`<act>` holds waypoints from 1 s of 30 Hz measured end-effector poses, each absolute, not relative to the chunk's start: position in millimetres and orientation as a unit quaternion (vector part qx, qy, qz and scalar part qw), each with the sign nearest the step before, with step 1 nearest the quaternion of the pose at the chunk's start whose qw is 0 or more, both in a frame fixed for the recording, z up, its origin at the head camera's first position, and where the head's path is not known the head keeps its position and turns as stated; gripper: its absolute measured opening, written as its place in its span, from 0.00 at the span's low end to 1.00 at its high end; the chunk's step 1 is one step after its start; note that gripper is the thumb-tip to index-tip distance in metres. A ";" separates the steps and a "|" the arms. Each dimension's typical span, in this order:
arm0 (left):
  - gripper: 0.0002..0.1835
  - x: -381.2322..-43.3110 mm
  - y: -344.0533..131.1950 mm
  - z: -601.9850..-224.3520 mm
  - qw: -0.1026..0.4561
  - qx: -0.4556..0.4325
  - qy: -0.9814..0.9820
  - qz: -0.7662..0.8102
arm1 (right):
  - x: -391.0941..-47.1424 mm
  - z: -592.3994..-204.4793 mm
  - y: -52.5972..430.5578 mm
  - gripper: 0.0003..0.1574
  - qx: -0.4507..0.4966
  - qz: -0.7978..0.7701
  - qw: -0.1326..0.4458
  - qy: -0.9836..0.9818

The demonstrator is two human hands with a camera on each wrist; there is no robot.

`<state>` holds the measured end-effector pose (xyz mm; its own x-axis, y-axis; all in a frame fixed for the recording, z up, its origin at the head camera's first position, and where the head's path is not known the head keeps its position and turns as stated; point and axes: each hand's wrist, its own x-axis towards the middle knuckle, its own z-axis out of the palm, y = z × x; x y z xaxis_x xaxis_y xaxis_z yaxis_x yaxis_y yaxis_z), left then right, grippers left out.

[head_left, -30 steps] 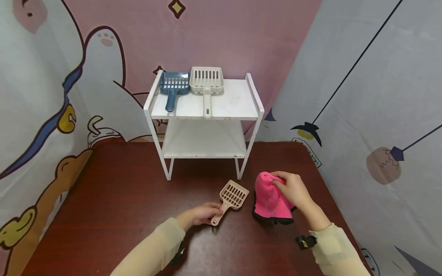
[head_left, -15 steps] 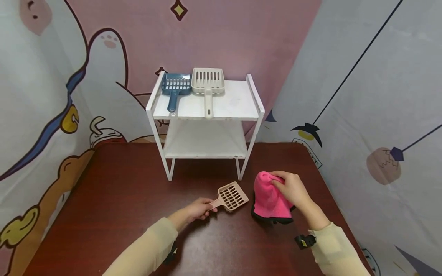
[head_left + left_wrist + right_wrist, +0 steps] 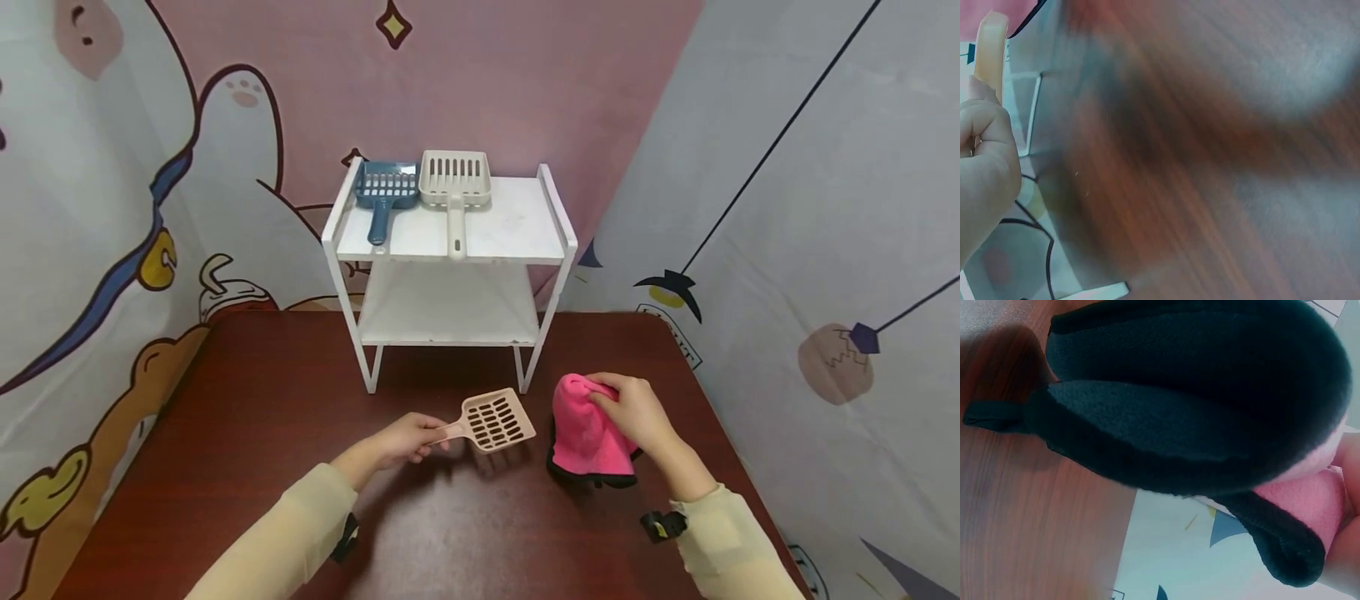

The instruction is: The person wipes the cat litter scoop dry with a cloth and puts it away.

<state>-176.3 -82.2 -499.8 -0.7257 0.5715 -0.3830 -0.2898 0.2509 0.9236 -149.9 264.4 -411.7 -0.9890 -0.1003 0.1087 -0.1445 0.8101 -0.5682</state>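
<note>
In the head view my left hand (image 3: 401, 438) pinches the handle of a beige slotted litter scoop (image 3: 497, 421), its head pointing right above the table. The left wrist view shows only the curled fingers and a bit of handle (image 3: 991, 53). My right hand (image 3: 636, 410) pinches the top of a soft pink fleece pouch-like piece (image 3: 588, 433) with black edging, just right of the scoop. Its dark, gaping opening (image 3: 1210, 381) faces the right wrist camera, with a black loop (image 3: 997, 417) at one end; fingers show at that view's right edge.
A white two-tier rack (image 3: 450, 304) stands at the back of the brown table (image 3: 247, 433). On its top shelf lie a blue litter scoop (image 3: 386, 196) and a cream one (image 3: 455, 185), side by side. A printed cloth backdrop (image 3: 525, 75) rises behind and on both sides.
My left hand has carried the beige scoop leftward and slightly up, swinging its head from up-right to nearly level. My right hand and the pink fleece piece have hardly moved.
</note>
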 end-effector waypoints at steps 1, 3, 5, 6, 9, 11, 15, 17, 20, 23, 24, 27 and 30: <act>0.17 -177.2 -83.9 -497.6 0.356 0.100 0.707 0.603 | -150.0 -411.4 264.0 0.19 0.066 0.301 0.038 -0.951; 0.17 -179.2 -87.0 -493.5 0.355 0.101 0.709 0.600 | -150.3 -410.5 262.8 0.18 0.069 0.300 0.042 -0.950; 0.17 -180.4 -89.3 -489.8 0.355 0.100 0.712 0.598 | -150.8 -409.2 261.2 0.18 0.072 0.299 0.046 -0.950; 0.17 -181.0 -90.3 -488.5 0.356 0.098 0.712 0.597 | -151.2 -408.4 260.2 0.18 0.073 0.299 0.047 -0.950; 0.17 -181.9 -92.7 -485.1 0.359 0.096 0.715 0.592 | -152.6 -405.9 256.7 0.18 0.078 0.298 0.047 -0.950; 0.16 -182.0 -93.8 -482.7 0.360 0.095 0.720 0.586 | -153.8 -404.4 254.1 0.18 0.082 0.296 0.048 -0.950; 0.15 -182.6 -95.6 -475.2 0.359 0.106 0.724 0.579 | -156.9 -402.4 248.5 0.17 0.094 0.294 0.058 -0.949; 0.14 -184.2 -97.2 -471.1 0.361 0.129 0.720 0.579 | -157.8 -401.1 245.1 0.17 0.097 0.296 0.061 -0.948; 0.14 -186.9 -98.5 -464.6 0.368 0.138 0.716 0.577 | -158.1 -398.5 238.1 0.17 0.102 0.302 0.057 -0.946; 0.14 -189.6 -96.6 -461.1 0.376 0.123 0.720 0.569 | -156.9 -395.2 229.9 0.16 0.112 0.314 0.050 -0.941; 0.14 -190.1 -95.0 -460.3 0.376 0.115 0.725 0.565 | -156.4 -394.7 227.4 0.16 0.118 0.317 0.049 -0.940; 0.15 -191.3 -91.4 -458.2 0.378 0.117 0.730 0.557 | -154.5 -392.3 220.4 0.16 0.136 0.329 0.044 -0.933; 0.15 -191.3 -88.8 -455.3 0.380 0.122 0.727 0.559 | -153.4 -390.7 213.4 0.15 0.160 0.345 0.026 -0.924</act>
<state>-191.3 -88.8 -455.3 -0.6812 0.6026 -0.4158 -0.2470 0.3455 0.9053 -153.4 213.4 -390.7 -0.9473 -0.2780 0.1594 -0.3145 0.7104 -0.6296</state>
